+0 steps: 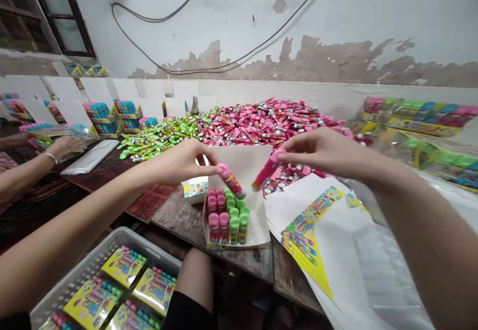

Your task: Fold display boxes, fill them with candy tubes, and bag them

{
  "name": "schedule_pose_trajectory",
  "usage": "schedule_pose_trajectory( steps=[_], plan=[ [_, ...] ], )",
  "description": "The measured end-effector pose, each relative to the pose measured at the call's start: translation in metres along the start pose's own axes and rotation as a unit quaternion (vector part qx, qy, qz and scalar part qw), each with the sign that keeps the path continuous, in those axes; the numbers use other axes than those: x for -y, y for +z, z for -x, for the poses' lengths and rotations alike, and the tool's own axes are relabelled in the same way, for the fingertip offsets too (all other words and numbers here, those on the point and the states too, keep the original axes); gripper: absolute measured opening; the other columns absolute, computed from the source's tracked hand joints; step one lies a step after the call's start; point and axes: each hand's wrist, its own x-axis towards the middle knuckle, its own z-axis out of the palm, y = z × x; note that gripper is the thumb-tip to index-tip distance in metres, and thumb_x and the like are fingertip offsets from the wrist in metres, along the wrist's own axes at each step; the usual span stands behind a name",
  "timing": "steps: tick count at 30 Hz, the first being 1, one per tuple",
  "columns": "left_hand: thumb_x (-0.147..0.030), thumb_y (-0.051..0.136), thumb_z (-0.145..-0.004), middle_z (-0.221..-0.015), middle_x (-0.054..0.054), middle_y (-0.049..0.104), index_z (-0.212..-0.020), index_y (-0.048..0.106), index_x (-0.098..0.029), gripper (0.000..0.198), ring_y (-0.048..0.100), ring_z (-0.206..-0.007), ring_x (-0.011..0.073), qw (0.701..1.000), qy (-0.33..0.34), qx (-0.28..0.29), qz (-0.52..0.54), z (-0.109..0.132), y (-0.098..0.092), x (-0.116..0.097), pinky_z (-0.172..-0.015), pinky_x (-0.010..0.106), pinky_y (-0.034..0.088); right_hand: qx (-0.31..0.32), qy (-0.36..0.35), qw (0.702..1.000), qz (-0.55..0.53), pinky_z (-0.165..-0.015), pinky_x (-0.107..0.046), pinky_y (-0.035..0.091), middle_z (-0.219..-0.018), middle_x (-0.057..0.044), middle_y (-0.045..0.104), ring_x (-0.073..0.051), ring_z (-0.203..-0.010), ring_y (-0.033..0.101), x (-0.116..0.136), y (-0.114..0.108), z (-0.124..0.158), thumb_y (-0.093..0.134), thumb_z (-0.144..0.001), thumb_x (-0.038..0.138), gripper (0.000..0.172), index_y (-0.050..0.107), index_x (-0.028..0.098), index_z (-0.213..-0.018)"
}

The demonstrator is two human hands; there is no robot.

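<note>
In the head view we see the left hand point(182, 163) pinching a pink-capped glue stick point(231, 181) by its cap, long axis slanting down-right, just above the upright sticks point(224, 218) in an open card display box point(259, 225). The right hand point(321, 153) pinches a second pink-capped stick point(266, 169), tilted the opposite way. Both grips are pressed together; the left is nearer the box.

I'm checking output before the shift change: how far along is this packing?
Done: filled printed cards lie in the grey plastic basket. In hand: the left hand holds a pink-capped stick and the right hand a second pink-capped stick, over a part-filled open carton. Left: the large heap of loose sticks and the stack of flat printed sheets.
</note>
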Motion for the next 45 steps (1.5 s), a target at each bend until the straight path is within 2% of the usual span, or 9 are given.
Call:
schedule_pose_trajectory(
  steps=[5,12,17,21,25,30,36,41,45],
  plan=[
    [-0.038,0.06,-0.081,-0.075,0.004,0.07,-0.086,0.072,-0.014,0.027,0.054,-0.061,0.0106,0.999,-0.042,-0.013,0.011,0.009,0.021,0.036,-0.057,0.021,0.037,0.146,-0.082,0.986,0.021,-0.051,-0.022,0.036,-0.068,-0.003,0.068,-0.011,-0.058,0.055,0.028,0.064,-0.037,0.064,-0.077,0.045,0.03,0.075,0.019,-0.082],
    [-0.032,0.058,-0.08,-0.063,0.002,0.066,-0.076,0.072,-0.015,0.023,0.049,-0.054,0.0107,0.998,-0.052,-0.014,-0.038,0.014,0.091,0.064,-0.051,0.022,0.027,0.161,-0.073,0.951,0.253,-0.054,-0.024,0.032,-0.08,-0.006,0.072,-0.019,-0.072,0.062,0.024,0.133,-0.044,0.071,-0.072,0.04,0.021,0.075,0.023,-0.085],
    [-0.033,0.057,-0.08,-0.064,0.003,0.066,-0.079,0.072,-0.019,0.02,0.053,-0.057,0.0142,0.99,-0.078,0.007,-0.119,0.019,0.102,0.063,-0.051,0.024,0.025,0.161,-0.063,0.945,0.279,-0.055,-0.025,0.034,-0.079,-0.009,0.071,-0.023,-0.074,0.064,0.025,0.153,-0.035,0.071,-0.071,0.039,0.021,0.074,0.021,-0.082],
    [-0.034,0.057,-0.08,-0.069,0.004,0.069,-0.079,0.073,-0.023,0.019,0.06,-0.062,0.0186,0.977,-0.095,0.059,-0.181,0.013,0.083,0.048,-0.051,0.024,0.028,0.168,-0.076,0.969,0.166,-0.056,-0.023,0.036,-0.077,-0.004,0.07,-0.017,-0.071,0.062,0.008,0.133,-0.03,0.067,-0.075,0.043,0.026,0.074,0.022,-0.089],
    [-0.037,0.05,-0.085,-0.075,0.005,0.071,-0.097,0.071,-0.024,0.027,0.063,-0.066,0.0203,0.984,-0.031,0.023,-0.176,-0.017,0.073,0.009,-0.058,0.027,0.04,0.086,0.017,0.986,0.139,-0.057,-0.021,0.04,-0.075,-0.001,0.068,-0.013,-0.066,0.06,-0.053,0.081,-0.03,0.044,-0.09,0.041,0.037,0.072,0.018,-0.092],
    [-0.015,0.043,-0.088,-0.102,0.011,0.069,-0.112,0.063,-0.017,0.031,0.065,-0.093,0.0237,0.966,0.068,0.015,-0.248,-0.108,0.128,-0.046,-0.075,0.032,0.049,-0.033,0.111,0.941,0.317,-0.074,-0.031,0.044,-0.107,-0.015,0.065,-0.025,-0.097,0.06,-0.145,0.061,-0.039,0.047,-0.084,0.015,0.034,0.065,0.015,-0.112],
    [0.0,0.042,-0.083,-0.101,0.028,0.065,-0.103,0.067,-0.002,0.032,0.063,-0.097,0.0373,0.934,-0.062,0.057,-0.347,-0.214,0.22,-0.036,-0.066,0.047,0.052,-0.003,-0.005,0.929,0.37,-0.089,-0.034,0.04,-0.113,-0.013,0.062,-0.024,-0.109,0.054,-0.199,0.086,-0.054,0.053,-0.084,0.015,0.021,0.069,0.018,-0.097],
    [0.0,0.044,-0.082,-0.09,0.021,0.069,-0.097,0.07,-0.007,0.031,0.065,-0.089,0.0332,0.929,-0.02,0.071,-0.363,-0.238,0.241,-0.022,-0.065,0.046,0.052,-0.075,-0.019,0.928,0.365,-0.079,-0.026,0.042,-0.101,-0.006,0.068,-0.018,-0.096,0.06,-0.205,0.065,-0.057,0.05,-0.089,0.019,0.021,0.068,0.022,-0.099],
    [0.001,0.04,-0.083,-0.092,0.019,0.069,-0.096,0.068,-0.008,0.032,0.065,-0.089,0.0278,0.936,0.032,0.075,-0.341,-0.222,0.223,-0.047,-0.069,0.04,0.051,-0.205,0.047,0.919,0.333,-0.072,-0.028,0.044,-0.109,-0.01,0.066,-0.021,-0.096,0.061,-0.191,0.031,-0.048,0.032,-0.096,0.03,0.035,0.062,0.017,-0.11]
  ],
)
